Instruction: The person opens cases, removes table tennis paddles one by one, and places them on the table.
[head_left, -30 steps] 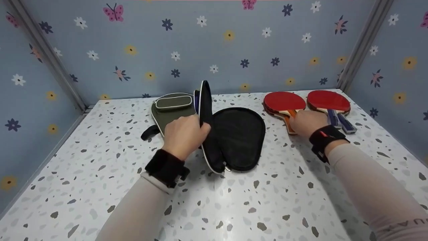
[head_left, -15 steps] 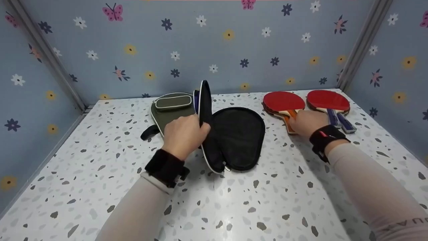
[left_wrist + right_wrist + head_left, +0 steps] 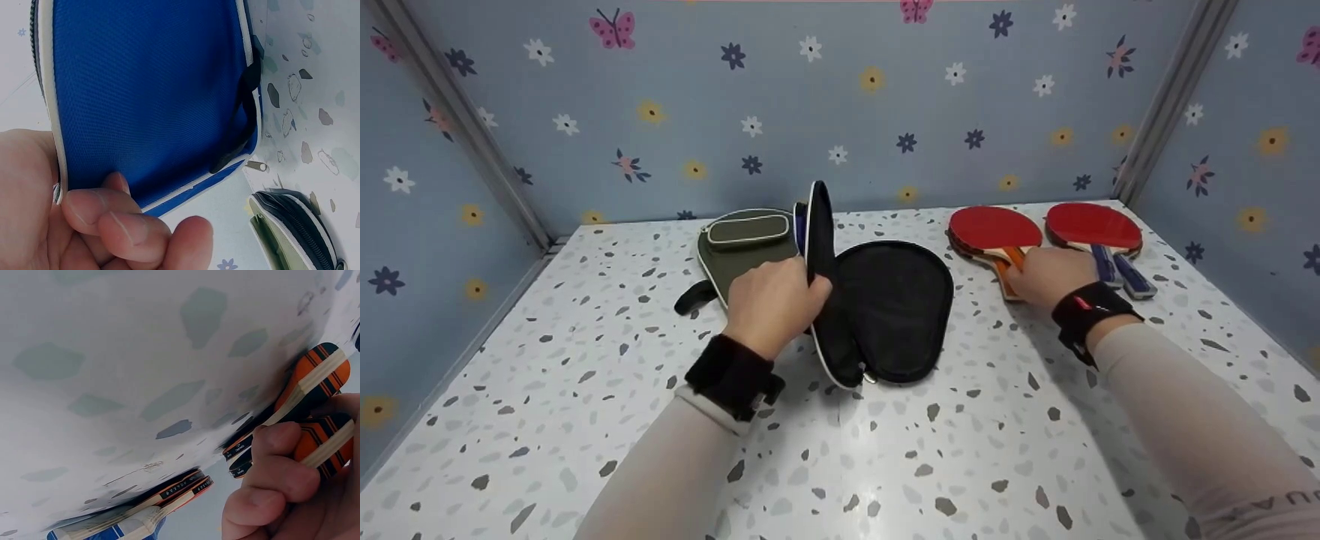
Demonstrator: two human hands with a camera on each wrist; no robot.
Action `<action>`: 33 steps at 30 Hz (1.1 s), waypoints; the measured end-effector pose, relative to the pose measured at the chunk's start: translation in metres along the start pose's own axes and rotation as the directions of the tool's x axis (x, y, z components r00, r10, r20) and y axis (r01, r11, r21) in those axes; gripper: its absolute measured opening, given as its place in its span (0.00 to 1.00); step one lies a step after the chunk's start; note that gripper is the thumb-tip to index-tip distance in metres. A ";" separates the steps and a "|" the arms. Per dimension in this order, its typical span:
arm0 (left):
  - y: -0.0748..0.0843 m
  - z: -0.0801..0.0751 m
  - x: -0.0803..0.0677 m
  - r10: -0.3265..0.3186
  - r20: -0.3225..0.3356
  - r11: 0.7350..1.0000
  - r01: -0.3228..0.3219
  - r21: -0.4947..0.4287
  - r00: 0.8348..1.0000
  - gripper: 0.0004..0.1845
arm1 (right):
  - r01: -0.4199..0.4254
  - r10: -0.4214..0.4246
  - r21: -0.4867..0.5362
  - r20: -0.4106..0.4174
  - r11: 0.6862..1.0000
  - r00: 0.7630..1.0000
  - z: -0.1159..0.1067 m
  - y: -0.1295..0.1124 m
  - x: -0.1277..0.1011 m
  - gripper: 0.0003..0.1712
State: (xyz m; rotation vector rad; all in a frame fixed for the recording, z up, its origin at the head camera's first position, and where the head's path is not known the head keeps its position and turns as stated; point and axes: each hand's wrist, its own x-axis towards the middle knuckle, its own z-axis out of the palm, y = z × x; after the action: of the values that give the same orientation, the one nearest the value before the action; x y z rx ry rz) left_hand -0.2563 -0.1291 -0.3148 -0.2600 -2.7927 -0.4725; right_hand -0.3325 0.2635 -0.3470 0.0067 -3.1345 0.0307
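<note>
With curled fingers and thumb, my left hand [image 3: 776,304] holds the upright flap of a table tennis paddle case [image 3: 894,311], which lies spread with its black lining showing. The case's blue outer face [image 3: 146,95] fills much of the left wrist view, white piping along its edge. At the right, my right hand [image 3: 1054,277] grips the orange handle [image 3: 332,444] of a table tennis paddle [image 3: 996,227] with red rubber. This paddle lies on a second one, whose orange handle [image 3: 322,371] shows beside my fingers. Part of the gripped handle is hidden by my hand.
An olive green paddle case [image 3: 750,247] with a black strap [image 3: 696,297] lies left of the blue case. Two stacked red paddles with blue handles [image 3: 1136,277] rest at the far right. Patterned walls [image 3: 840,97] enclose the speckled table [image 3: 885,465] at the back and sides.
</note>
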 end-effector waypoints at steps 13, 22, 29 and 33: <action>0.008 0.003 0.003 0.008 -0.017 0.999 -0.009 -0.033 1.000 0.18 | -0.011 0.011 -0.006 -0.072 1.000 0.997 0.000 0.003 -0.007 0.36; 0.043 0.025 0.003 0.107 -0.079 0.987 -0.115 -0.108 0.991 0.22 | 0.016 -0.008 0.028 -0.247 0.999 0.969 -0.009 -0.012 -0.019 0.34; 0.079 0.048 0.008 0.140 0.022 0.989 -0.139 -0.048 0.990 0.13 | 0.118 -0.092 0.104 -0.231 0.988 0.969 -0.012 -0.026 -0.040 0.40; 0.093 0.058 0.012 0.145 0.064 0.989 -0.145 -0.012 0.987 0.17 | 0.132 -0.100 0.132 -0.225 0.982 0.969 -0.011 -0.031 -0.050 0.40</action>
State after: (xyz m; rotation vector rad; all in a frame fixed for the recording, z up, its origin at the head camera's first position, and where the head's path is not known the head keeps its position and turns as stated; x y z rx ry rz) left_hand -0.2613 -0.0215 -0.3361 -0.4845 -2.8091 -0.4471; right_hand -0.2823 0.2330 -0.3360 0.1763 -2.8992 0.2428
